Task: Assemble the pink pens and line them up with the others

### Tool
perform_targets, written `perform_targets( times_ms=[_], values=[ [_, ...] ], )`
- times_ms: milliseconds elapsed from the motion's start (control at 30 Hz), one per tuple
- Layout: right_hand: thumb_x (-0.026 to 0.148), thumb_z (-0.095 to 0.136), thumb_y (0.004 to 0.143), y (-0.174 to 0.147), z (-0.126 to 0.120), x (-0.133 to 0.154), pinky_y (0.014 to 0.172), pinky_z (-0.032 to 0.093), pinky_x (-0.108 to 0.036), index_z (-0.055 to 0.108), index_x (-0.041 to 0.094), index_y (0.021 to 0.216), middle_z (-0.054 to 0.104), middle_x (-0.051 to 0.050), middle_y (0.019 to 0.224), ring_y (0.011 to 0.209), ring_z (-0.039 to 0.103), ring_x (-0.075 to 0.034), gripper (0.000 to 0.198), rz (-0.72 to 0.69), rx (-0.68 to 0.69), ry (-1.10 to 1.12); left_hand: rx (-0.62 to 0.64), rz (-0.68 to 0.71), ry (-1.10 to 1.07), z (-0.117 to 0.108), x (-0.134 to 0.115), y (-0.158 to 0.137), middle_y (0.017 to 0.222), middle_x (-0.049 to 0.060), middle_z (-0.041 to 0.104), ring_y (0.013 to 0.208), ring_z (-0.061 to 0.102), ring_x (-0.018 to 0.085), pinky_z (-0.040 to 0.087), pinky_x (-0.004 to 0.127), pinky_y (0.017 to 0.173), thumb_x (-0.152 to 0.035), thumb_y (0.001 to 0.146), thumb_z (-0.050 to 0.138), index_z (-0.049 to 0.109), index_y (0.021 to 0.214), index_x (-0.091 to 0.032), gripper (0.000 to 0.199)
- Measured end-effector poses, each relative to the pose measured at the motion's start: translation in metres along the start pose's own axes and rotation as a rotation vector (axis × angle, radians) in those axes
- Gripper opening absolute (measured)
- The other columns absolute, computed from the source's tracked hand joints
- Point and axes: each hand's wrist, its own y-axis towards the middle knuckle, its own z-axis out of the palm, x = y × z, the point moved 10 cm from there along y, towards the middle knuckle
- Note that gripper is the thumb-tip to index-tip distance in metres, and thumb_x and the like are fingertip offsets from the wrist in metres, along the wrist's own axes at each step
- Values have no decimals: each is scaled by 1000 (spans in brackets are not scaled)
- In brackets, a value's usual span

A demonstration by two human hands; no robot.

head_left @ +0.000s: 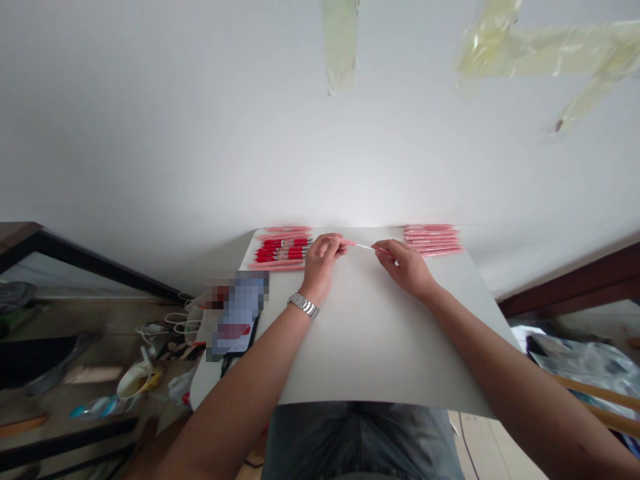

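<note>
My left hand (pixel 326 252), with a metal watch on its wrist, is closed on a pink pen (pixel 349 243). A thin white length of the pen spans the gap between my hands. My right hand (pixel 397 259) pinches the pen's other end, and its fingers hide most of that part. Just left of my left hand lie several red pens (pixel 280 253) with dark and silvery parts, among several pink pens (pixel 283 265). Beyond my right hand rests a row of pink pens (pixel 433 239), lying side by side.
A white table (pixel 370 347) stands against a white wall (pixel 250 120) bearing yellowish tape (pixel 341 47). A phone (pixel 243 313), partly pixelated, lies at the table's left edge. Bags and other items crowd the floor at left. A plastic bag (pixel 590 367) sits at right.
</note>
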Motion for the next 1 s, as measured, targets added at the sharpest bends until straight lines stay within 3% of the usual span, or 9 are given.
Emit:
perform_targets(
  times_ms=[1000],
  values=[
    [36, 52, 105, -1, -3, -3, 66, 47, -29, 67, 24, 113, 72, -5, 94, 70, 61, -17, 21, 25, -37, 27, -22, -18, -60, -3, 1, 2, 94, 7, 75, 89, 71, 14, 59, 32, 90, -43, 88, 77, 72, 101, -17, 29]
  ],
)
